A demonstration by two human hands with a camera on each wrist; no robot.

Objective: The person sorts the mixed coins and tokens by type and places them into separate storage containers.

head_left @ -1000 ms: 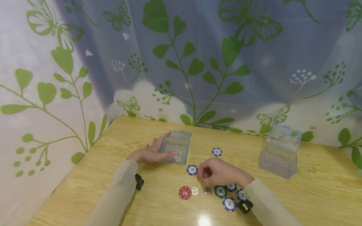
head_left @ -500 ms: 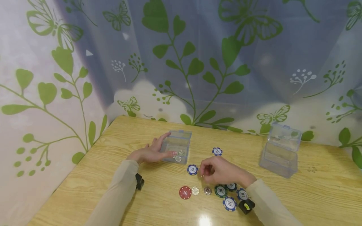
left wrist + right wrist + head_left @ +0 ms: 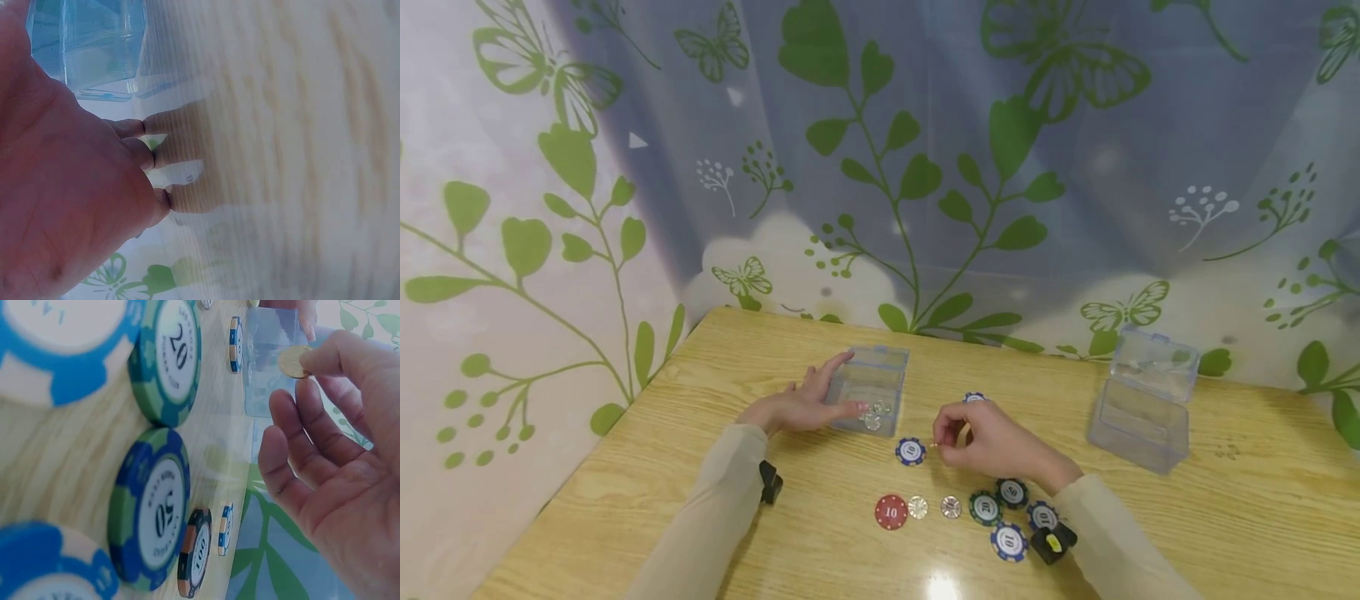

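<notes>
My right hand [image 3: 992, 437] pinches a gold coin [image 3: 294, 361] between thumb and forefinger, held above the table. The other fingers curl loosely. My left hand [image 3: 805, 407] is spread at the left side of a clear plastic box [image 3: 889, 427] with its lid open. Its thumb reaches over the box's near part, and in the left wrist view several fingertips touch the table. Silvery coins [image 3: 872, 422] lie inside that box. Between the hands lies a blue poker chip [image 3: 911, 452] marked 10. Another blue chip [image 3: 974, 397] is partly hidden behind my right hand.
Near the front lie a red chip [image 3: 891, 512], a pale coin [image 3: 917, 507], a darker coin [image 3: 951, 507], a green 20 chip [image 3: 985, 507] and several other chips. A second clear box [image 3: 1138, 437] stands open at right. A patterned curtain [image 3: 940, 167] hangs behind.
My right hand has moved slightly away from me with the coin, uncovering more of the dark chip near the green one and covering part of the far blue chip. The left hand stays put.
</notes>
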